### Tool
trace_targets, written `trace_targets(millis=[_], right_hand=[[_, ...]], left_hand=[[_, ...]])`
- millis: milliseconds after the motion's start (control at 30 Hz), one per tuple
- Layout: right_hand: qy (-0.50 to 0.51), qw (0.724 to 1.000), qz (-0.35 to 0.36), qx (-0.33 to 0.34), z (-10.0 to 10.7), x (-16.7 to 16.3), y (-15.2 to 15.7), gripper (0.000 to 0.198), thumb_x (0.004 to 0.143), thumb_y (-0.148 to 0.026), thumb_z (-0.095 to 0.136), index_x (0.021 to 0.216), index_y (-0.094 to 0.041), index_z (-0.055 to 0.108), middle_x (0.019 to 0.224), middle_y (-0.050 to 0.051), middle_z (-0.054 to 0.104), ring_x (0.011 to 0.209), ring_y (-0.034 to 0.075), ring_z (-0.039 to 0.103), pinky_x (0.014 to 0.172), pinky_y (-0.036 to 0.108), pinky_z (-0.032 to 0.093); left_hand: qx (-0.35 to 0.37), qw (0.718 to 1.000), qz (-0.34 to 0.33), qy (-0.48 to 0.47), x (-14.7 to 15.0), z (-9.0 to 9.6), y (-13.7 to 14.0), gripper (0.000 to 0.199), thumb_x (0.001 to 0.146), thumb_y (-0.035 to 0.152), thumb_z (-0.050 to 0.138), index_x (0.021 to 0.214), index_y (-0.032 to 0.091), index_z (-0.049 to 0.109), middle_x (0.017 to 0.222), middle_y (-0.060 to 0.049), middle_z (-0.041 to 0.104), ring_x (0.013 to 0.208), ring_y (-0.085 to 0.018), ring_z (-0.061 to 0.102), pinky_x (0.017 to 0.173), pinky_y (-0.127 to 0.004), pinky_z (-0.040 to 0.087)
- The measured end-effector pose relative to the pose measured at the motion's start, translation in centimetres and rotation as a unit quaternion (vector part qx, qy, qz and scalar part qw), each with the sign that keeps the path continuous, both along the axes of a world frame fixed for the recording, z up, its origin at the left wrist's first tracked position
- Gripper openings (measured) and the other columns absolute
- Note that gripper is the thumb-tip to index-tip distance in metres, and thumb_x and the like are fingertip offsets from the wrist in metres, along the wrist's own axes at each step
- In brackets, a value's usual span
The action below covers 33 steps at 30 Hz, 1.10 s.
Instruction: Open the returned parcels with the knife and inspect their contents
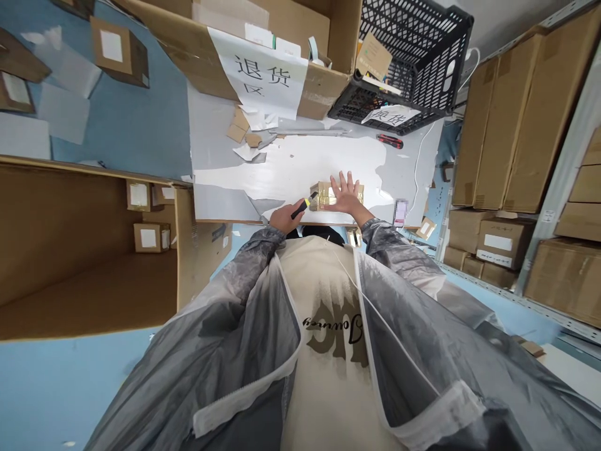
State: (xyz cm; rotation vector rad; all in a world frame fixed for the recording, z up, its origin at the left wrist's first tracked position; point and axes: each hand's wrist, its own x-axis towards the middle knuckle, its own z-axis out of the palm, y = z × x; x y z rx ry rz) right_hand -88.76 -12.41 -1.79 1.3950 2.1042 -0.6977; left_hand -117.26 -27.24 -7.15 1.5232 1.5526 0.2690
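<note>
On the white table near its front edge lies a small taped cardboard box (323, 195). My right hand (346, 195) rests flat on the box's right part, fingers spread. In my left hand (285, 217) is a black and yellow utility knife (300, 208), its tip at the box's left end. Whether the blade has gone into the tape is too small to tell.
A large carton (319, 94) with a paper sign and a black plastic crate (417, 69) stand at the table's back. A red and black knife (390, 141), torn cardboard scraps (238, 124) and a phone (400, 213) lie around. Shelved boxes (507, 125) line the right.
</note>
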Motion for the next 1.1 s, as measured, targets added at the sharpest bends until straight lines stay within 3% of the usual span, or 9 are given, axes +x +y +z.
trace_targets(millis=[200,300,367,467,533,733,867,1000,1100], right_hand=[[-0.024,1.0,-0.01,-0.016,-1.0,0.4,0.4,0.163,0.091,-0.109,0.075,0.208,-0.021,0.004,0.212,0.022,-0.018,0.192,0.064,-0.024,0.147,0.096,-0.009],[-0.042,0.999,-0.015,-0.011,-1.3,0.4,0.4,0.162,0.091,-0.111,0.073,0.208,-0.02,0.007,0.212,0.023,-0.015,0.193,0.064,-0.022,0.146,0.096,-0.009],[-0.025,0.999,-0.027,0.001,-1.4,0.4,0.4,0.148,0.1,-0.108,0.062,0.208,-0.022,0.01,0.213,0.022,-0.01,0.195,0.06,-0.019,0.147,0.096,-0.007],[0.018,0.998,-0.054,0.021,-1.5,0.7,0.5,0.111,0.119,-0.093,0.035,0.208,-0.028,0.02,0.215,0.016,0.001,0.198,0.05,-0.013,0.15,0.093,-0.003],[0.013,0.998,-0.051,0.025,-1.4,1.0,0.8,0.1,0.124,-0.085,0.025,0.207,-0.029,0.025,0.215,0.014,0.007,0.199,0.047,-0.01,0.151,0.091,0.001],[-0.046,0.999,-0.006,0.001,-0.5,1.4,1.3,0.106,0.121,-0.087,0.033,0.207,-0.024,0.024,0.214,0.018,0.011,0.198,0.052,0.003,0.15,0.093,0.014],[-0.026,0.999,0.0,0.036,0.5,1.1,0.2,0.108,0.121,-0.087,0.033,0.205,-0.019,0.03,0.208,0.024,0.031,0.191,0.056,0.021,0.15,0.093,0.014],[-0.047,0.996,0.043,0.064,1.4,1.2,-0.8,0.107,0.123,-0.081,0.026,0.206,-0.014,0.023,0.2,0.027,0.044,0.182,0.056,0.037,0.153,0.084,0.018],[-0.04,0.995,0.054,0.068,1.7,1.7,-1.0,0.108,0.123,-0.079,0.023,0.207,-0.01,0.016,0.198,0.03,0.045,0.179,0.058,0.04,0.152,0.083,0.019]], left_hand=[[-0.032,0.998,-0.061,0.007,-1.1,0.0,-2.4,0.08,0.122,0.068,0.056,0.191,0.03,0.063,0.137,-0.021,0.087,0.127,-0.041,0.083,0.104,-0.042,0.062],[-0.033,0.998,-0.057,0.007,-1.1,-0.1,-2.6,0.078,0.121,0.063,0.059,0.191,0.03,0.064,0.14,-0.021,0.088,0.132,-0.041,0.083,0.107,-0.042,0.063],[-0.029,0.999,-0.033,0.01,-0.8,-0.1,-2.4,0.076,0.12,0.06,0.061,0.189,0.03,0.067,0.146,-0.02,0.088,0.136,-0.042,0.083,0.11,-0.043,0.063],[-0.027,1.0,0.014,-0.001,-0.4,-0.1,-2.0,0.074,0.118,0.063,0.064,0.185,0.031,0.073,0.151,-0.017,0.09,0.141,-0.044,0.082,0.112,-0.044,0.065],[-0.025,0.999,0.036,-0.015,-0.4,-0.1,-2.0,0.076,0.116,0.069,0.066,0.182,0.031,0.076,0.151,-0.015,0.091,0.141,-0.044,0.083,0.112,-0.044,0.066],[-0.008,0.993,0.095,-0.064,-1.0,-0.6,-2.0,0.077,0.117,0.074,0.064,0.179,0.03,0.079,0.152,-0.011,0.092,0.143,-0.042,0.085,0.12,-0.045,0.066],[0.004,0.988,0.142,-0.065,-0.3,-0.5,-1.1,0.079,0.118,0.075,0.065,0.181,0.029,0.076,0.156,-0.011,0.09,0.142,-0.043,0.085,0.118,-0.044,0.067],[0.0,0.989,0.129,-0.067,1.7,-0.1,0.5,0.078,0.12,0.071,0.064,0.185,0.028,0.073,0.15,-0.013,0.092,0.134,-0.044,0.086,0.11,-0.043,0.067],[-0.001,0.991,0.115,-0.075,2.9,-0.2,1.3,0.082,0.121,0.074,0.061,0.187,0.026,0.07,0.145,-0.016,0.092,0.13,-0.044,0.085,0.106,-0.043,0.065]])
